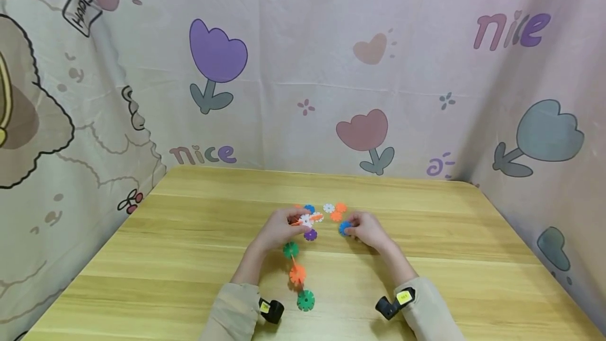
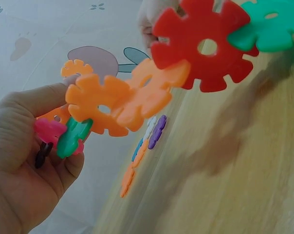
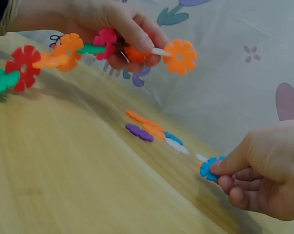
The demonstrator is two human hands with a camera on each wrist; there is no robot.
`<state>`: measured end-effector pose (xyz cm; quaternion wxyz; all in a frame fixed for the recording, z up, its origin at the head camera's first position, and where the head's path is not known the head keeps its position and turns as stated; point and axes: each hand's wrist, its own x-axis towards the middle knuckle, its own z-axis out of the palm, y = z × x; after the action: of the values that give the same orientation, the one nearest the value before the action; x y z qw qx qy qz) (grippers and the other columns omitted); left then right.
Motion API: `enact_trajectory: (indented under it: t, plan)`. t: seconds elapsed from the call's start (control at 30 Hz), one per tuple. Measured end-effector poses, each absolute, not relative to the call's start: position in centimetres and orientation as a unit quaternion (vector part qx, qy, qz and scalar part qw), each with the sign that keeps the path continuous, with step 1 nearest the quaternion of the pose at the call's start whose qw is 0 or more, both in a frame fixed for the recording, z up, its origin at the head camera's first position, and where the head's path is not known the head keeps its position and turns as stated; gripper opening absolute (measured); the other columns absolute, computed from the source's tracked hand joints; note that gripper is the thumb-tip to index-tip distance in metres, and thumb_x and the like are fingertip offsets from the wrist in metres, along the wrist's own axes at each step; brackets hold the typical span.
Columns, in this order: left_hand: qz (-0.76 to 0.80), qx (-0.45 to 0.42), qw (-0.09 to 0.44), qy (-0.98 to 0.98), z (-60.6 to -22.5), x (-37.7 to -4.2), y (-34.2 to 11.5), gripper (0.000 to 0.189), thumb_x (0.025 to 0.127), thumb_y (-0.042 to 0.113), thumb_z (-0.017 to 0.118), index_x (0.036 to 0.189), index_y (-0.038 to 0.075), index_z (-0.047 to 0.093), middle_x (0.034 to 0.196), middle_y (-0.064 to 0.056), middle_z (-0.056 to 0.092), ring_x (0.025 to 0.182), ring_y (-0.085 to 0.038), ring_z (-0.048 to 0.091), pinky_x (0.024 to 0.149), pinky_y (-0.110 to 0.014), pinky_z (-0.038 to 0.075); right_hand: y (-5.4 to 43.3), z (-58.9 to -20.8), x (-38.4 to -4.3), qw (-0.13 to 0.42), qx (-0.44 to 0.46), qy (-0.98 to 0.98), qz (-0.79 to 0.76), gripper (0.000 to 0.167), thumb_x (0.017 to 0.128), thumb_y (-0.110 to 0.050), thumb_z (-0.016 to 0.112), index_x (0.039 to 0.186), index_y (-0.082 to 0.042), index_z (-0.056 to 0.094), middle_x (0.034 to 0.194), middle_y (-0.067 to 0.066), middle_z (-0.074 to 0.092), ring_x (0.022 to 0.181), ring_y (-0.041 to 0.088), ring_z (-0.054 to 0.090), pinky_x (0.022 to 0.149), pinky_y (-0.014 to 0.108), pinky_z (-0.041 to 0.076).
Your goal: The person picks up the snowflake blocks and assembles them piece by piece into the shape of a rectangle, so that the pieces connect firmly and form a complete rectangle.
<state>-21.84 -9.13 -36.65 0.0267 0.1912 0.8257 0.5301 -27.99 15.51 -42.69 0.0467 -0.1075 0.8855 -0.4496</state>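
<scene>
A chain of slotted plastic snowflake discs (image 3: 23, 68) hangs from my left hand (image 1: 281, 229), whose thumb and fingers pinch it near one end. In the left wrist view, a red disc (image 2: 201, 46), orange discs (image 2: 98, 105) and a green disc (image 2: 271, 24) are linked in it; the left hand (image 2: 30, 151) partly hides a pink disc (image 2: 49, 131). Beyond the fingers, an orange disc (image 3: 180, 57) forms the chain's tip on a white one. To the right, my right hand (image 1: 369, 229) pinches a blue disc (image 3: 211, 168) between thumb and fingers, low over the table.
Loose discs lie on the wooden table (image 1: 189, 257) around and between the hands: a purple one (image 1: 310, 234), a blue one (image 1: 309, 208), a white one (image 1: 329, 208) and several orange ones (image 1: 341, 207). A printed curtain (image 1: 293, 67) hangs behind the table's far edge.
</scene>
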Motion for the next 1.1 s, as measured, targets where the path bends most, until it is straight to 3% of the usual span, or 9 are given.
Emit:
enact_trajectory:
  t: [0.13, 0.4, 0.63, 0.93, 1.1]
  plan:
    - [0.529, 0.193, 0.024, 0.826, -37.3, -22.4, -9.1, 0.037, 0.085, 0.008, 0.065, 0.119, -0.006, 0.059, 0.111, -0.016, 0.06, 0.085, -0.018, 0.052, 0.065, -0.029, 0.046, 15.1, -41.9, -27.3, 0.06, -0.117, 0.872, -0.472, 0.004, 0.086, -0.004, 0.063, 0.088, -0.001, 0.062, 0.069, 0.005, 0.055, 0.054, 0.014, 0.047, 0.049, 0.024, 0.041]
    - [0.535, 0.184, 0.029, 0.824, -40.4, -24.8, -9.3, 0.041, 0.084, 0.017, 0.069, 0.121, 0.002, 0.06, 0.119, -0.014, 0.059, 0.088, -0.019, 0.054, 0.065, -0.028, 0.046, 14.1, -40.0, -26.4, 0.077, -0.169, 0.829, -0.528, 0.014, 0.093, -0.011, 0.055, 0.098, 0.002, 0.052, 0.075, 0.021, 0.061, 0.052, 0.015, 0.049, 0.046, 0.025, 0.04]
    - [0.542, 0.187, 0.035, 0.819, -40.6, -25.0, -9.4, 0.04, 0.083, 0.018, 0.069, 0.12, 0.003, 0.062, 0.108, -0.012, 0.062, 0.071, -0.015, 0.05, 0.058, -0.026, 0.043, 13.3, -39.2, -26.0, 0.058, -0.159, 0.801, -0.574, 0.028, 0.094, -0.006, 0.052, 0.118, 0.008, 0.05, 0.077, 0.021, 0.06, 0.053, 0.011, 0.046, 0.046, 0.02, 0.037]
    - [0.544, 0.176, 0.035, 0.82, -40.4, -24.8, -9.2, 0.041, 0.084, 0.017, 0.069, 0.121, 0.002, 0.061, 0.102, -0.009, 0.063, 0.072, -0.015, 0.05, 0.057, -0.027, 0.042, 12.8, -39.0, -25.6, 0.056, -0.155, 0.775, -0.61, 0.029, 0.091, -0.003, 0.056, 0.118, 0.008, 0.051, 0.08, 0.027, 0.061, 0.055, 0.012, 0.051, 0.048, 0.021, 0.043]
    - [0.54, 0.181, 0.033, 0.821, -38.2, -23.2, -8.9, 0.037, 0.085, 0.008, 0.066, 0.119, -0.004, 0.06, 0.091, -0.008, 0.06, 0.068, -0.014, 0.045, 0.054, -0.023, 0.038, 12.6, -39.2, -25.6, 0.051, -0.157, 0.768, -0.619, 0.03, 0.091, -0.003, 0.056, 0.118, 0.009, 0.05, 0.078, 0.024, 0.063, 0.054, 0.013, 0.053, 0.048, 0.023, 0.046]
